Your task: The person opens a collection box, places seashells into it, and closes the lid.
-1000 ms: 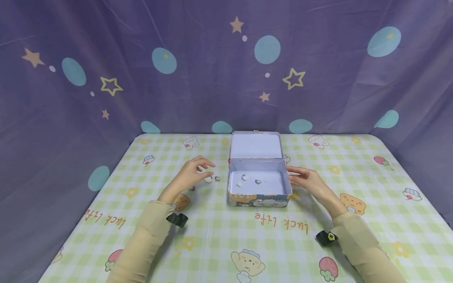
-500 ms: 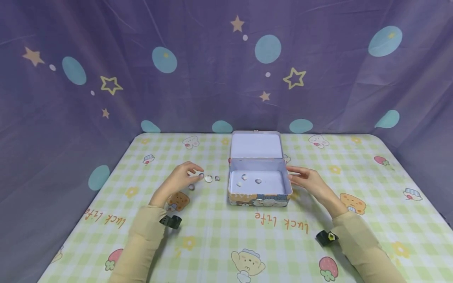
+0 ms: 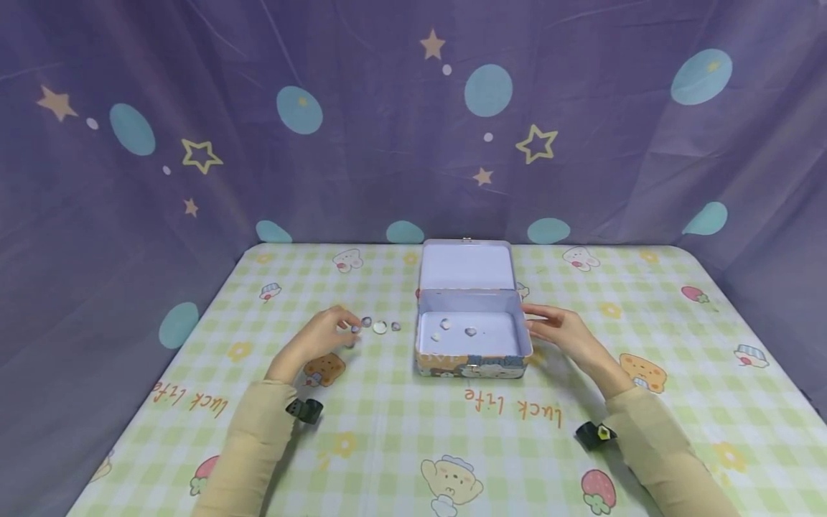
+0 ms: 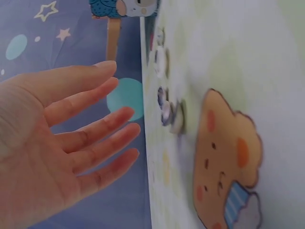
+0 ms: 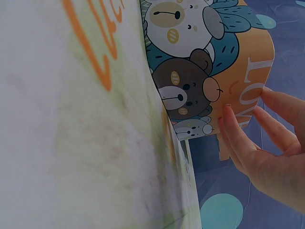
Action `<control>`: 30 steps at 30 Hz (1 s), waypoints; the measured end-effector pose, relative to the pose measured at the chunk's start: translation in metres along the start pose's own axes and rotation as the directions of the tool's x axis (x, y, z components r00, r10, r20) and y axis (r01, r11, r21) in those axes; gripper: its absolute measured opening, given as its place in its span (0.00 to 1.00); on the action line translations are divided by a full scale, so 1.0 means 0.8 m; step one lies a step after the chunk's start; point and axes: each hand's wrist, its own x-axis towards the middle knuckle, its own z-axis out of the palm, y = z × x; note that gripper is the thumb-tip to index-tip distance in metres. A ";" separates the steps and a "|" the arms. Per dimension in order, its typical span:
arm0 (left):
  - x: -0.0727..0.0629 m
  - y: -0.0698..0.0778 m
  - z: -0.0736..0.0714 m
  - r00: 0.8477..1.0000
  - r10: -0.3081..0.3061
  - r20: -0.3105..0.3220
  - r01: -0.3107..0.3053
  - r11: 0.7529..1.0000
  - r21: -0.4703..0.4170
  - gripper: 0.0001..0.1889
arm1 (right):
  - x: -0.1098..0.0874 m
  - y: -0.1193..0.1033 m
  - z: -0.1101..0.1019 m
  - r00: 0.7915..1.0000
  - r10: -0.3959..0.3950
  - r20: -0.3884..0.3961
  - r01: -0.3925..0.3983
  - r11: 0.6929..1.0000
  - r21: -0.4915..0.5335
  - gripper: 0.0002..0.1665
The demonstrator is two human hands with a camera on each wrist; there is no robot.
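Note:
My left hand hovers left of the box beside a loose group of small shell-like pieces, its fingers relaxed and apart. In the left wrist view nothing lies between the fingers and thumb of this left hand; a white piece and several greyish-purple ones sit beyond the fingertips. An open hinged tin box with a white interior holds a few similar pieces. My right hand touches the box's right side. Up close, extended fingers of the right hand rest against the orange printed tin.
A green-and-white checked tablecloth with cartoon prints covers the table. The box's lid stands raised at the back. Behind the table hangs a purple curtain with stars and blue ovals. A dark wrist device is on the left sleeve.
My left hand has moved left and a little nearer, away from the white piece, uncovering pieces that its fingers hid before. The right hand and box have stayed put.

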 end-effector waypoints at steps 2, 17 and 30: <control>-0.001 -0.003 0.000 1.000 -0.014 0.024 0.014 1.000 -0.005 0.12 | 0.000 0.001 0.000 1.000 -0.001 0.001 0.001 1.000 0.002 0.32; -0.003 -0.015 0.006 0.997 -0.042 0.065 0.040 0.998 0.038 0.12 | 0.002 0.003 -0.001 1.000 0.008 -0.004 -0.008 1.000 0.000 0.32; -0.002 -0.017 0.012 0.996 -0.053 0.075 0.048 0.996 0.069 0.10 | 0.001 0.004 0.000 1.000 -0.002 -0.002 0.002 1.000 0.004 0.32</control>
